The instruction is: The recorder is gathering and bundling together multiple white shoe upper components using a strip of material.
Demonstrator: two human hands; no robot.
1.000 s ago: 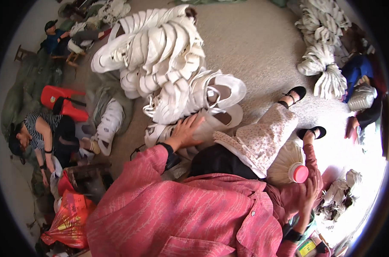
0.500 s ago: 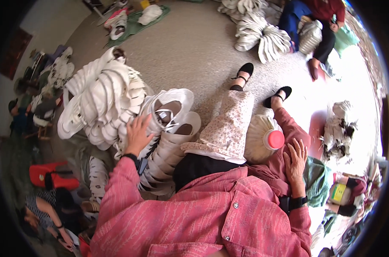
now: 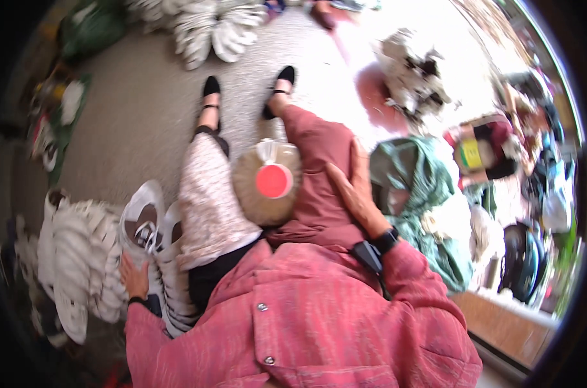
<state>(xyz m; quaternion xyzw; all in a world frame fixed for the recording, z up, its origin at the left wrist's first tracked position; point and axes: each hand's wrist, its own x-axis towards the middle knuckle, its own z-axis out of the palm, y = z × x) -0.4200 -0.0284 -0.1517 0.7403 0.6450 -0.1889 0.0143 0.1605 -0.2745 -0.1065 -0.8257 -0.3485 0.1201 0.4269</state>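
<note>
My left hand (image 3: 135,278), fingers apart, lies against the side of a stack of white shoe uppers (image 3: 152,255) with laces and a brown lining showing at its top. Another nested row of uppers (image 3: 175,284) stands between that stack and my patterned-cloth-covered left leg (image 3: 209,200). My right hand (image 3: 358,191) rests flat on my right thigh with the fingers stretched out and nothing in them. Between my legs sits a rounded clear plastic jug (image 3: 254,200) with a red lid (image 3: 274,181).
A large bundle of white uppers (image 3: 80,258) is at the left, with more bundles (image 3: 216,32) farther ahead. To the right lie a green sack (image 3: 409,181) and a dark-and-white pile (image 3: 413,81). A brown board (image 3: 506,326) stands at lower right.
My view has swung to the right, so everything has shifted left. My right hand has slid along the thigh, and my left hand still touches the uppers.
</note>
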